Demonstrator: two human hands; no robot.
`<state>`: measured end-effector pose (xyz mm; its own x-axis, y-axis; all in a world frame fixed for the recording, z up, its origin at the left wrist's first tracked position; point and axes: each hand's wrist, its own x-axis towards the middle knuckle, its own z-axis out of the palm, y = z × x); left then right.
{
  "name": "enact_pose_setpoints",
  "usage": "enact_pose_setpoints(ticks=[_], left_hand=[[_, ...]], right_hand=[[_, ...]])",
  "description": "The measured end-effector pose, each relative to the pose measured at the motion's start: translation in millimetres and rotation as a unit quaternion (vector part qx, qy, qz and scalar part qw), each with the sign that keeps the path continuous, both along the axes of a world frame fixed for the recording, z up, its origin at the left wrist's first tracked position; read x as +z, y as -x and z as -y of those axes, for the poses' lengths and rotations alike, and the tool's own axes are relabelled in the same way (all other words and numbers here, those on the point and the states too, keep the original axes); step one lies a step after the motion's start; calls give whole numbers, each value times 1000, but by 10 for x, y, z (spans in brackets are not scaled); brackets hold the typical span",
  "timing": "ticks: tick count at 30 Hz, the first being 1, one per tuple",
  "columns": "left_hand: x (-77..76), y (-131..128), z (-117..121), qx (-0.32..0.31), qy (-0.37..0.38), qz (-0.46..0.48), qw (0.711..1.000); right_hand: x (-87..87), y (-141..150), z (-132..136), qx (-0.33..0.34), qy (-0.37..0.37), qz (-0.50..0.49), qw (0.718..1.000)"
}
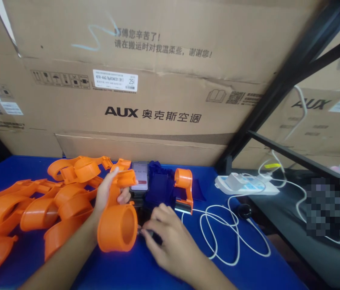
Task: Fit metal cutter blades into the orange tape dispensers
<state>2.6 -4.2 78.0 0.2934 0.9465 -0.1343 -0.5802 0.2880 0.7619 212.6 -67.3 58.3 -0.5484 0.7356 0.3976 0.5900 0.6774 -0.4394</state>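
Observation:
My left hand (107, 191) is wrapped round an orange plastic tape dispenser frame (117, 227), its round hub hanging toward me. Close to that hub, my right hand (170, 233) is closed on a small black object (154, 237), mostly covered by the fingers, so its kind is unclear. Beyond my right hand stands another orange tape dispenser (184, 183) with a black piece and a toothed metal blade (183, 208). Dark blue pieces (159, 187) are piled between the hands, at the back. More orange dispenser frames (71, 201) are heaped to the left.
A phone (140, 177) with a lit screen stands behind my hands on the blue tabletop (200, 251). White cable (218, 217) loops across the right side, near a white power strip (245, 183). Large cardboard boxes (163, 88) and a black metal post (266, 96) bound the back.

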Motion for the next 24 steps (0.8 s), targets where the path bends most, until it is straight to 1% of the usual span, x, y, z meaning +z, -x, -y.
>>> enact_pose_setpoints(ticks=[3, 5, 7, 8, 10, 12, 13, 15, 18, 20, 22, 24], left_hand=[[9, 30, 23, 6, -9, 49, 999], [8, 23, 33, 17, -13, 44, 999], [13, -6, 45, 39, -12, 24, 999], [18, -29, 54, 58, -11, 15, 998], [31, -86, 79, 115, -9, 11, 993], [36, -151, 109, 174, -5, 19, 985], [32, -183, 123, 197, -4, 24, 980], [1, -240, 140, 227, -13, 19, 974], [-111, -297, 133, 254, -55, -36, 965], [-207, -314, 108, 268, -89, -90, 955], [-283, -316, 75, 264, -121, -131, 948], [-315, -306, 46, 241, -152, -152, 946]], right_hand=[[-187, 113, 55, -10, -17, 60, 998], [-225, 150, 28, -19, -13, 74, 997], [-192, 146, -2, -21, 3, 58, 998], [-156, 130, -7, -20, 13, 31, 999], [-66, 78, 14, -18, 32, -58, 998], [18, 23, 65, -7, 38, -149, 988], [49, 5, 93, 3, 35, -176, 984], [85, 2, 141, 15, 32, -186, 982], [82, 70, 165, -14, 67, -170, 983], [66, 117, 141, -41, 90, -184, 978], [68, 110, 79, -50, 89, -211, 972], [108, 11, -25, -67, 75, -249, 963]])
